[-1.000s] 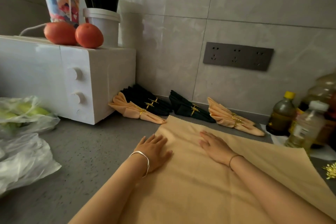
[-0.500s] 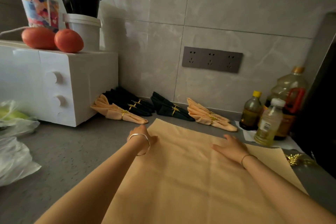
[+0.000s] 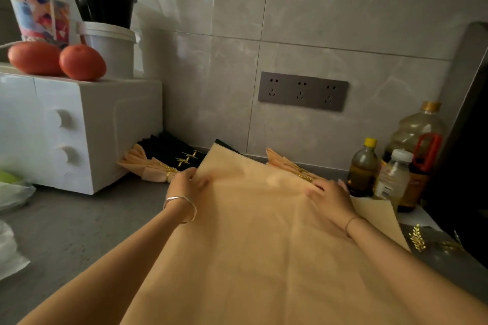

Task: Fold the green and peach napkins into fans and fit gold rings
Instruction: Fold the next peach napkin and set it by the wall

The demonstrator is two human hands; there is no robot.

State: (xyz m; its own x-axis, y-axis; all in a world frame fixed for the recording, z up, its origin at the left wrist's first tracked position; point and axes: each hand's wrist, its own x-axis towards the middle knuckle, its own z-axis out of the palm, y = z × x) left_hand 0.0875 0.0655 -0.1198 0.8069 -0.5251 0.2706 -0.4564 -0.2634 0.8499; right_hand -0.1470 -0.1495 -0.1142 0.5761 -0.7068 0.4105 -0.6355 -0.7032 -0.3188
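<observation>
Far edge of the peach napkin (image 3: 250, 232) raised, probably for a first pleat

The left hand (image 3: 184, 183) has a pinching grip on the napkin's far-left edge; the right hand (image 3: 330, 196) lies on the far-right edge — whether it pinches cannot be told. The cloth is spread on the counter (image 3: 79, 219), its far edge lifted. A clean pleat likely needs both corners drawn near evenly, edge kept parallel — then creased flat. Gold rings (image 3: 417, 239) lie at the right.

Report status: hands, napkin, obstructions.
Left hand, right hand pinch napkin at far edge, raised. Finished fans just behind it. Bottles near right hand.
</observation>
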